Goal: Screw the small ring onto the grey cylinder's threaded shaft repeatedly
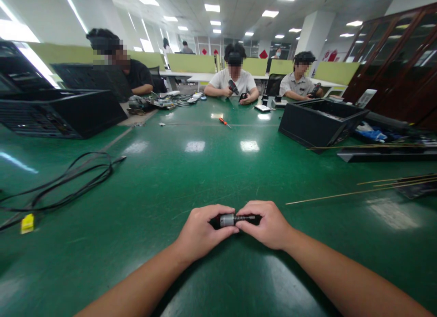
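Note:
Between my two hands is a small motor-like metal cylinder (227,220) with a ridged shaft on its right side, lying level just above or on the green table (191,180). My left hand (200,230) is closed around the grey body, thumb and fingers on either side. My right hand (268,223) pinches the ridged shaft close to the body. A thin tip of the shaft shows inside the curve of my right hand. The cylinder's left end is partly hidden by my left hand.
Black cables (85,180) with a yellow tag (27,223) lie at left. Computer cases stand at far left (85,116) and right (307,125). Thin rods (327,198) stick in from the right. An orange screwdriver (223,121) lies mid-table. Three people sit opposite; one holds a power drill (234,86).

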`<state>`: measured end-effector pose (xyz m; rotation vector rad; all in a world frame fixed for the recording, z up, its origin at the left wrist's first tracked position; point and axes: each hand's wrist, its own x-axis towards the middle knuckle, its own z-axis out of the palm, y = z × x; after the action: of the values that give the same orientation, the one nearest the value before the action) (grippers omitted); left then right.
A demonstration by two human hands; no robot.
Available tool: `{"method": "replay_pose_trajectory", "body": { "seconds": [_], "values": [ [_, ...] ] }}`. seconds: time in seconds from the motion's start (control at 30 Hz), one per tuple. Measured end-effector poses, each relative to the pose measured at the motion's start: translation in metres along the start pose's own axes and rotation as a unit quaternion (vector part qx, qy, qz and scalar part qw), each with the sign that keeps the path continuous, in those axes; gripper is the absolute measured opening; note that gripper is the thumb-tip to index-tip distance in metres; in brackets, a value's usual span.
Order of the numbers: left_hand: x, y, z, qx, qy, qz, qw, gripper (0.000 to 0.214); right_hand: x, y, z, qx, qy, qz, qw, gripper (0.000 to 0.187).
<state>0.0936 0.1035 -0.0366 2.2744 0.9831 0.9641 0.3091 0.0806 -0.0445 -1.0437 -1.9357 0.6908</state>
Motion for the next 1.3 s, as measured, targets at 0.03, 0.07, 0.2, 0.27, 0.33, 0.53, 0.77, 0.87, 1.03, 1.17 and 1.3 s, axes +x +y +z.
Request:
{"method": "replay_pose_trajectory", "body": {
  "seconds": [0.03, 0.07, 0.2, 0.27, 0.33, 0.53, 0.77, 0.87, 1.03, 1.17, 1.3],
  "values": [
    [-0.0002, -0.0002, 0.0, 0.001, 0.001, 0.002, 1.0, 0.032, 0.0, -0.0003, -0.0001, 0.002, -0.001, 0.002, 1.0, 0.009],
    [-0.0003, -0.0003, 0.0, 0.003, 0.002, 0.004, 1.0, 0.032, -0.0001, -0.0006, -0.0002, 0.003, -0.002, 0.003, 1.0, 0.008],
    [0.0004, -0.0008, -0.0001, 0.012, 0.006, 0.005, 1.0, 0.033, -0.0007, -0.0003, -0.0004, 0.006, -0.001, 0.005, 1.0, 0.009],
    [0.0011, -0.0008, -0.0002, 0.015, 0.008, 0.004, 1.0, 0.033, -0.0011, 0.0006, -0.0002, 0.005, -0.003, 0.009, 1.0, 0.011],
    [0.0015, -0.0008, -0.0007, 0.018, 0.007, 0.005, 1.0, 0.032, -0.0014, 0.0013, 0.0003, 0.005, -0.008, 0.015, 1.0, 0.012],
    [-0.0006, -0.0012, -0.0016, 0.017, 0.012, 0.016, 1.0, 0.033, -0.0008, -0.0001, 0.0012, 0.005, -0.021, 0.013, 1.0, 0.013],
    [-0.002, 0.0006, -0.0001, 0.024, 0.022, 0.027, 0.999, 0.032, -0.0001, -0.0042, -0.0018, -0.005, -0.018, -0.006, 1.0, 0.011],
    [-0.0016, 0.0013, 0.0, 0.026, 0.022, 0.032, 0.999, 0.032, -0.0004, -0.0049, -0.0029, -0.01, -0.021, -0.008, 1.0, 0.01],
    [-0.0023, 0.0011, -0.0006, 0.027, 0.02, 0.038, 0.999, 0.032, -0.0003, -0.006, -0.0043, -0.015, -0.024, -0.016, 0.999, 0.01],
    [-0.0039, 0.0022, -0.0009, 0.027, 0.021, 0.046, 0.998, 0.032, -0.0002, -0.0059, -0.0045, -0.014, -0.025, -0.024, 0.999, 0.01],
    [-0.0036, 0.0034, -0.0007, 0.022, 0.027, 0.058, 0.998, 0.033, 0.0, -0.0045, -0.0036, -0.022, -0.022, -0.031, 0.999, 0.01]
  ]
}}
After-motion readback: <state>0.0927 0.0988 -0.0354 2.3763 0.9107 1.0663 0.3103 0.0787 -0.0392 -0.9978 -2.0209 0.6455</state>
